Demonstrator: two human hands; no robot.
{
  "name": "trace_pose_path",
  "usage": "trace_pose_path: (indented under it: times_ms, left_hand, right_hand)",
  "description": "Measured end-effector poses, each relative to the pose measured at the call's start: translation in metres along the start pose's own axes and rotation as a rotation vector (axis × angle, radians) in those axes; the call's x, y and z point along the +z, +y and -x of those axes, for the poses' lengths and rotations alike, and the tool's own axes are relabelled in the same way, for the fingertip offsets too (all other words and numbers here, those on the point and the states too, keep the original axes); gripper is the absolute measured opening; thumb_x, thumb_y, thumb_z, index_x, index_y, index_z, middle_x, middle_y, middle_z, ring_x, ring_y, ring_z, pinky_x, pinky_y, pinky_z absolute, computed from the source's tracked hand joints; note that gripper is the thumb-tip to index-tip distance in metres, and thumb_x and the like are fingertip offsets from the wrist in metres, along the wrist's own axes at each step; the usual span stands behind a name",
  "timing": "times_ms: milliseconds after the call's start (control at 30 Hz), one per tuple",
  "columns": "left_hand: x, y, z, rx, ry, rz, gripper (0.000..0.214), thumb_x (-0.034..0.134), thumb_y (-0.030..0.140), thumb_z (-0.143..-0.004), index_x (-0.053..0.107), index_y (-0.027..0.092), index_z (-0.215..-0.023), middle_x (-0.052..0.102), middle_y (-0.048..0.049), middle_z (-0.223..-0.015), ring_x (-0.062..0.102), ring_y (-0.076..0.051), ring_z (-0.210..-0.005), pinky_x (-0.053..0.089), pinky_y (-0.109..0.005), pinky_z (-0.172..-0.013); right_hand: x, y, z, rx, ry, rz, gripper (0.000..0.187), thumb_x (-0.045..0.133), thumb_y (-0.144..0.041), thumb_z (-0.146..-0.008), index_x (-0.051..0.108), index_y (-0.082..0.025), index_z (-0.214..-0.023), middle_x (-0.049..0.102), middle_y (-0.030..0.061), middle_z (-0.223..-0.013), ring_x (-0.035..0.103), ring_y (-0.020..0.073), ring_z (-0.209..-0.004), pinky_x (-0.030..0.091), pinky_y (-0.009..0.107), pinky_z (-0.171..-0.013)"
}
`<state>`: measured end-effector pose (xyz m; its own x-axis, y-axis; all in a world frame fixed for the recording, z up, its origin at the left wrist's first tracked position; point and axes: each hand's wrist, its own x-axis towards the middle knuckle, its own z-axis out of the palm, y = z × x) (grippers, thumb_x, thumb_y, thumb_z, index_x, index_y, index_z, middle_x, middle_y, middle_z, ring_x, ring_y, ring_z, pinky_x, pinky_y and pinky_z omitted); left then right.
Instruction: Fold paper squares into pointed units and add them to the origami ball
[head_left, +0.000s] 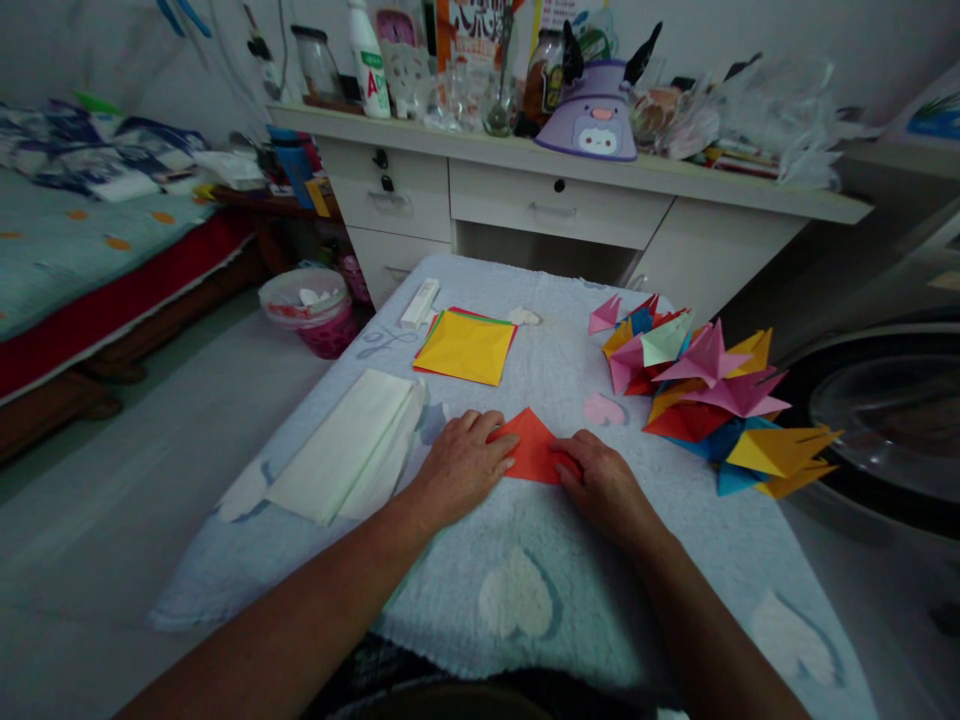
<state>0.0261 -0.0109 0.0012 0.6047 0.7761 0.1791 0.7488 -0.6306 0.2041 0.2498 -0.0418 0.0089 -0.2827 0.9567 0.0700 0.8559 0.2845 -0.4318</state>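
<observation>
A sheet of red origami paper (531,450), folded to a pointed shape with its tip away from me, lies on the cloth-covered table (517,560). My left hand (466,460) presses on its left corner, fingers bent over the edge. At the right corner, my right hand (600,478) pinches the paper between thumb and fingers. Beyond them rests a stack of square paper (466,345), yellow on top with red and green edges showing. Several folded paper pieces (705,380) in pink, yellow, red and blue are heaped to the right.
Left of my hands lies a folded pale cloth or paper (345,440), with a small white box (420,303) behind it. A white desk (555,205) crowded with jars and bags stands beyond the table. A pink bin (322,330) is on the floor at left.
</observation>
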Motion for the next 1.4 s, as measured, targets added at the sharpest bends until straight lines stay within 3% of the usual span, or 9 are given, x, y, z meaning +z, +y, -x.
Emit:
trace_pose_path:
  times_ms: [300,533,633,767,933,1067,1200,1400]
  left_hand:
    - [-0.002,0.001,-0.002,0.0,-0.011,0.054,0.028,0.056,0.028,-0.092,0.059,0.024,-0.12,0.058,-0.0067,-0.121,0.05,-0.025,-0.104,0.042,-0.041,-0.093]
    - [0.0,-0.007,-0.01,-0.127,0.017,0.342,0.06,0.067,0.023,-0.08,0.046,0.022,-0.136,0.057,-0.0081,-0.123,0.054,-0.024,-0.113,0.043,-0.038,-0.101]
    - [-0.003,-0.007,-0.014,-0.206,0.003,0.452,0.069,0.068,0.016,-0.075,0.042,0.019,-0.139,0.06,-0.009,-0.118,0.058,-0.023,-0.107,0.045,-0.036,-0.095]
    - [-0.009,-0.003,-0.016,-0.255,-0.029,0.575,0.076,0.066,0.01,-0.072,0.038,0.021,-0.142,0.064,-0.0018,-0.093,0.061,-0.018,-0.084,0.047,-0.03,-0.078]
    - [-0.01,0.0,-0.013,-0.183,-0.043,0.705,0.065,0.063,0.007,-0.073,0.048,0.022,-0.134,0.059,0.0046,-0.075,0.056,-0.012,-0.068,0.042,-0.023,-0.065]
    - [-0.013,0.001,-0.012,-0.1,-0.048,0.697,0.036,0.064,0.01,-0.075,0.065,0.019,-0.109,0.061,0.0021,-0.078,0.054,-0.012,-0.069,0.04,-0.023,-0.064]
    - [-0.02,0.001,-0.013,-0.029,-0.04,0.675,0.006,0.066,0.018,-0.08,0.069,0.016,-0.085,0.058,0.0009,-0.076,0.054,-0.013,-0.072,0.039,-0.024,-0.065]
    - [-0.023,0.002,-0.012,-0.001,-0.004,0.769,0.023,0.054,0.03,-0.093,0.068,0.016,-0.081,0.06,-0.0005,-0.077,0.056,-0.013,-0.073,0.04,-0.024,-0.069]
  right_hand:
    - [0.005,0.005,0.001,0.008,0.027,-0.037,0.032,0.05,-0.014,-0.086,0.065,-0.018,-0.113,0.065,0.0071,-0.1,0.063,0.0188,-0.089,0.049,0.031,-0.083]
    - [0.007,0.007,0.0,-0.004,0.13,-0.025,0.043,0.057,-0.015,-0.077,0.059,-0.017,-0.12,0.063,0.0136,-0.113,0.057,0.0285,-0.105,0.045,0.045,-0.094]
    - [0.009,0.01,0.0,0.016,0.171,-0.021,0.056,0.057,-0.015,-0.073,0.052,-0.016,-0.129,0.06,0.0166,-0.125,0.052,0.0333,-0.113,0.041,0.053,-0.097]
    - [0.01,0.01,0.002,-0.019,0.166,-0.122,0.062,0.056,-0.017,-0.076,0.044,-0.017,-0.137,0.06,0.015,-0.127,0.052,0.0318,-0.117,0.039,0.053,-0.099]
    - [0.002,0.002,0.001,0.02,0.198,-0.286,0.049,0.058,-0.036,-0.087,0.051,-0.019,-0.133,0.064,0.0118,-0.116,0.056,0.0271,-0.106,0.042,0.045,-0.094]
    - [-0.003,-0.003,-0.005,-0.017,0.205,-0.319,0.02,0.053,-0.034,-0.093,0.068,-0.021,-0.095,0.066,0.0056,-0.087,0.057,0.022,-0.087,0.041,0.038,-0.083]
    - [-0.003,-0.004,-0.007,-0.035,0.244,-0.433,0.021,0.054,-0.031,-0.093,0.064,-0.021,-0.077,0.06,0.0027,-0.075,0.054,0.0188,-0.077,0.04,0.033,-0.075]
    - [-0.004,-0.005,-0.004,-0.055,0.221,-0.568,0.015,0.059,-0.028,-0.09,0.064,-0.022,-0.078,0.061,0.0014,-0.077,0.056,0.0178,-0.078,0.042,0.032,-0.076]
